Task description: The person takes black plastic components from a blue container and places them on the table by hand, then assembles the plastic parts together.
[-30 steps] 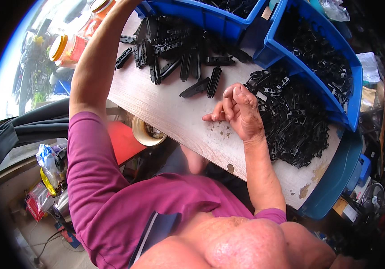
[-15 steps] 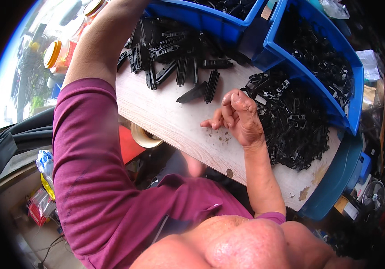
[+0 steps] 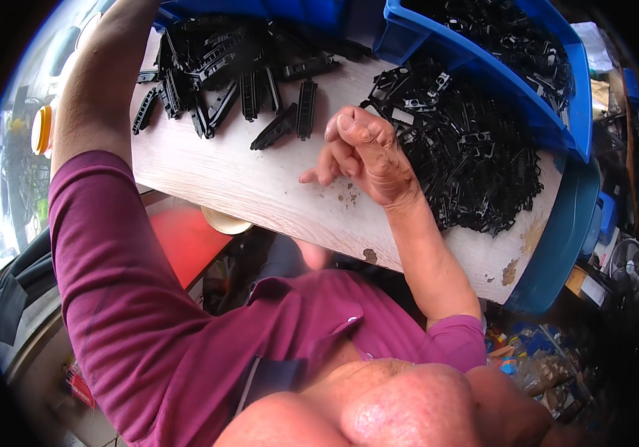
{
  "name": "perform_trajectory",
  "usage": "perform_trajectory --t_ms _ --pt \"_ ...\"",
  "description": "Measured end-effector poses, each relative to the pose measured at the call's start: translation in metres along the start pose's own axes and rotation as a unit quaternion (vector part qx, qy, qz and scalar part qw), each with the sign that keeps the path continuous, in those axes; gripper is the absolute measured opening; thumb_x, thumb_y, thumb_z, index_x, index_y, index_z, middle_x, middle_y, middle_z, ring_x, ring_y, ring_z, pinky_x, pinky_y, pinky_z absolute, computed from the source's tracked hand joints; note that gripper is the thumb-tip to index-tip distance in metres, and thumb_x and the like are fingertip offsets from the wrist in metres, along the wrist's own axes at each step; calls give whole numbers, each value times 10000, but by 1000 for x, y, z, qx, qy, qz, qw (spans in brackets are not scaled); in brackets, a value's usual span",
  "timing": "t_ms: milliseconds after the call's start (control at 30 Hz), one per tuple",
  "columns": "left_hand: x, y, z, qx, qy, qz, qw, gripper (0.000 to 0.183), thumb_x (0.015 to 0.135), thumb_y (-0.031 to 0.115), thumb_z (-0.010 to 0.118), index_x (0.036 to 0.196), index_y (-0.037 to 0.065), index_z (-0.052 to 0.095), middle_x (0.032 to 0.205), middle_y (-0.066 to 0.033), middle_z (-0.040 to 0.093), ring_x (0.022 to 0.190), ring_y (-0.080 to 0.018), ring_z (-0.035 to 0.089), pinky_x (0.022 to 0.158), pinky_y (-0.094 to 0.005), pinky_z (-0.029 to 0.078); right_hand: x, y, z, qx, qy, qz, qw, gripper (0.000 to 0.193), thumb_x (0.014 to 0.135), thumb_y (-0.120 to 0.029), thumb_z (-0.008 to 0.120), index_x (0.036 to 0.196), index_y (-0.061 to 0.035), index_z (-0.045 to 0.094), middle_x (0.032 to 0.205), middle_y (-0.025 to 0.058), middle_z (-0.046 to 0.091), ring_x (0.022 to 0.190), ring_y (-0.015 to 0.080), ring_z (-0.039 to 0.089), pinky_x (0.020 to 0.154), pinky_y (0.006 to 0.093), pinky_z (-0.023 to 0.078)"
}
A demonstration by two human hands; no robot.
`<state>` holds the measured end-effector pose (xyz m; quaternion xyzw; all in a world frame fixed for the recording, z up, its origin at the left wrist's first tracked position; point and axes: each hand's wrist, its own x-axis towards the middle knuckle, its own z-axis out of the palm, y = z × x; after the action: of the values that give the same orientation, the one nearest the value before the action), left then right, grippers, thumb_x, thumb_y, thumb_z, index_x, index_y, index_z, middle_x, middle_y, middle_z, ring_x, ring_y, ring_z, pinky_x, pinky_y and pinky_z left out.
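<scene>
My left arm in a purple sleeve stretches up past the table's left end. Its hand is beyond the top edge of the picture. Over the pale wooden table [image 3: 260, 186] my right hand [image 3: 368, 153] is raised, fingers curled and thumb pressed to the index finger. What it may pinch is hidden. Just right of this hand lies a large heap of small black plastic parts [image 3: 468, 160]. To the upper left is a pile of long, ribbed black plastic pieces [image 3: 219, 63]. Two of them, one ribbed strip [image 3: 306, 109] and one smoother piece [image 3: 273, 128], lie at its near side.
A blue bin [image 3: 483, 78] filled with black parts stands behind the heap. Another blue bin [image 3: 290, 11] stands at the back. A teal tub [image 3: 561, 238] borders the table's right end. Below the front edge are a red surface [image 3: 185, 238] and a round pale container [image 3: 224, 221].
The view has shifted, so the table, piles and bins appear farther left and higher. My right hand keeps its pinched shape. The left hand stays out of the picture.
</scene>
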<state>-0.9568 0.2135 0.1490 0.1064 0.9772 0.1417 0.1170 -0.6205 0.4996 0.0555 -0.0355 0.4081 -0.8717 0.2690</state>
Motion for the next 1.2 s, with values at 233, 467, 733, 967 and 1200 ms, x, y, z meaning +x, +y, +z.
perform_trajectory --t_ms 233,467,733,967,1200 --pt "1 4 12 19 -14 -3 1000 397 701 304 738 1045 106 709 880 -64 706 795 -184 653 699 -364 530 -1 -4 0 -20 -26 20 999 359 1025 -385 507 951 -47 602 505 -9 338 530 181 606 739 524 604" --pt "-6 -3 5 -44 -22 8 999 296 699 250 736 942 80 729 799 -68 704 708 -182 650 649 -361 531 1 -1 6 15 39 24 999 361 1019 -393 526 941 -50 608 496 -14 327 534 186 618 729 523 606" --pt "16 2 14 75 -110 -160 978 272 699 303 786 836 72 742 718 -44 682 627 -172 620 552 -347 508 -1 -1 1 14 18 -10 1000 323 1004 -324 538 933 -8 540 632 8 473 594 159 620 726 449 618" --pt "26 -69 -11 -208 -247 206 924 269 668 241 769 841 37 736 715 -52 691 601 -184 615 544 -358 497 -1 -3 10 22 34 24 999 300 999 -297 559 891 -18 542 593 -3 447 553 140 609 700 435 621" --pt "22 -16 9 -3 -164 -187 969 295 658 257 788 894 83 752 765 -64 714 693 -207 671 607 -352 546 -2 -5 4 -1 14 23 1000 301 1003 -303 543 918 -15 553 560 -3 411 572 159 616 725 441 615"
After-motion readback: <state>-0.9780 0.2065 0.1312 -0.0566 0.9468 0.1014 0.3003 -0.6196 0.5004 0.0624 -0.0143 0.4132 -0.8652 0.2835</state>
